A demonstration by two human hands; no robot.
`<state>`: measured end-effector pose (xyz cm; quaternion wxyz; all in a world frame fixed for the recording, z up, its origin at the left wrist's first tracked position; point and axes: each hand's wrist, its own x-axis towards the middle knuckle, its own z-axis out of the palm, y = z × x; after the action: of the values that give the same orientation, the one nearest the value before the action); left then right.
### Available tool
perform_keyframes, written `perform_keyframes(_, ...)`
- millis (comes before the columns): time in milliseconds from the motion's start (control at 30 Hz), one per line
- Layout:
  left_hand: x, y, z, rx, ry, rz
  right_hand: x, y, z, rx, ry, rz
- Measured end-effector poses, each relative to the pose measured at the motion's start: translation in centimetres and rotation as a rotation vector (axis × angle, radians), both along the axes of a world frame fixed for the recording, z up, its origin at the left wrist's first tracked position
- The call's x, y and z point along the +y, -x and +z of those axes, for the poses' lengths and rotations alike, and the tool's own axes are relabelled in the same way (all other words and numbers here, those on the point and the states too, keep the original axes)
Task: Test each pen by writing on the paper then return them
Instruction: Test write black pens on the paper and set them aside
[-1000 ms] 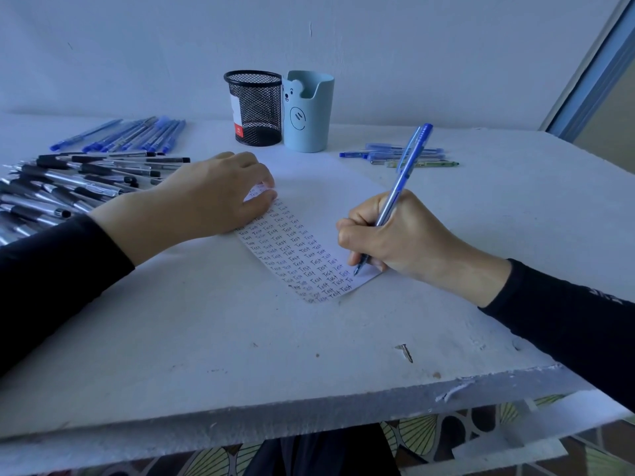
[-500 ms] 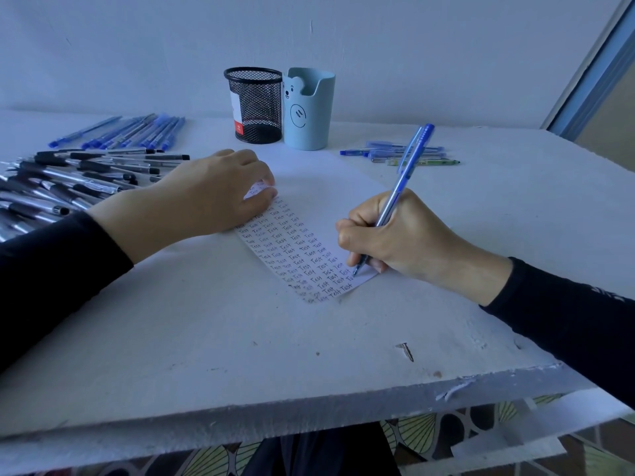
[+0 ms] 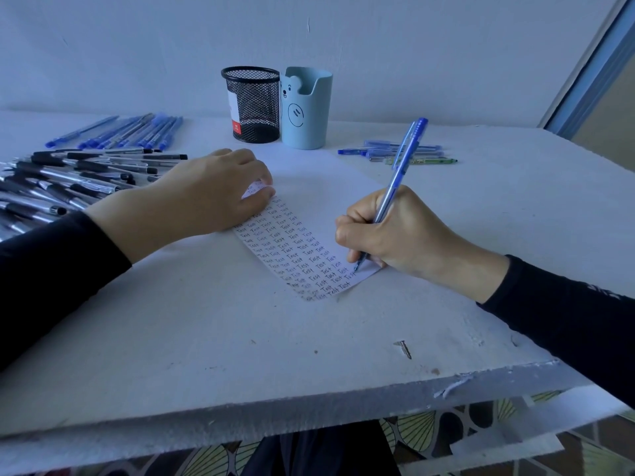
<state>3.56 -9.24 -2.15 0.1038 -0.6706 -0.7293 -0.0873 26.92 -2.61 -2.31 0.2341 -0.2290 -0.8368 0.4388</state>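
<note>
Little has moved over the last second: the left hand (image 3: 213, 194) stays pressed on the strip of white paper (image 3: 292, 242), and the right hand (image 3: 395, 235) keeps the translucent blue ballpoint pen (image 3: 400, 166) at the same spot, its tip on the strip's near right corner. The view itself has barely shifted.

The left hand comes in from the left in a black sleeve (image 3: 51, 269). It lies palm down on the far end of the paper with its fingers loosely bent, holding the sheet flat and gripping nothing. The right hand, also in a black sleeve (image 3: 567, 321), rests its edge on the white desk (image 3: 206, 338) and pinches the pen low on the barrel between thumb and fingers. The pen leans away from the person, its blue clip end well above the knuckles.

The paper lies slantwise between the two hands, covered in tight rows of the handwritten word "Test" in dark ink; the pen tip touches the end of one of the nearest rows.

At the far left a heap of black-and-silver pens (image 3: 68, 180) lies on the desk, with a row of blue pens (image 3: 130, 132) behind it. A black wire-mesh pen cup (image 3: 252, 104) and a pale blue plastic cup with a bear face (image 3: 305, 111) stand touching by the wall. To the right lies a small group of blue pens (image 3: 402, 149), with a green pen (image 3: 422, 161) just in front of them.
</note>
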Motion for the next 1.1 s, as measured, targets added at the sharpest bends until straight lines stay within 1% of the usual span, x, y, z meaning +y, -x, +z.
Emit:
perform_keyframes(67,0.0,0.0,0.0,0.001,-0.001,-0.001,0.2,-0.1,0.1,0.014,0.038,-0.004)
perform_keyframes(167,-0.1,0.0,0.1,-0.002,0.007,0.002,0.4,0.1,0.4,0.085,0.108,0.001)
perform_keyframes(300,-0.2,0.0,0.3,0.004,0.031,0.020,1.7,0.9,2.0,0.154,0.036,-0.038)
perform_keyframes(400,-0.2,0.0,0.5,0.006,0.039,0.032,3.4,2.0,3.2,0.134,-0.116,0.001)
perform_keyframes(433,-0.3,0.1,0.6,0.007,0.039,0.053,4.1,2.5,3.4,0.110,-0.195,0.012)
perform_keyframes(533,-0.5,1.1,0.7,0.048,0.054,0.112,5.8,3.8,3.2,0.044,-0.561,0.035)
perform_keyframes(567,-0.5,1.5,0.7,0.046,0.077,0.127,6.3,4.1,2.6,0.046,-0.630,0.059)
perform_keyframes(667,-0.5,2.0,0.7,-0.004,0.119,0.145,7.6,4.2,0.1,0.014,-0.607,0.101)
perform_keyframes(733,-0.4,2.0,0.6,-0.005,0.124,0.144,8.4,3.9,-1.1,-0.016,-0.625,0.112)
perform_keyframes(867,-0.3,2.1,0.5,0.015,0.131,0.146,9.0,3.8,-1.4,0.001,-0.598,0.092)
perform_keyframes(1000,-0.3,2.1,0.6,0.011,0.114,0.122,8.6,4.1,-2.3,-0.114,-0.682,0.127)
perform_keyframes(1033,-0.3,2.1,0.6,0.004,0.112,0.117,8.7,4.1,-2.3,-0.144,-0.681,0.127)
perform_keyframes(1100,-0.3,2.2,0.5,-0.017,0.089,0.120,9.4,4.1,-1.9,-0.164,-0.614,0.108)
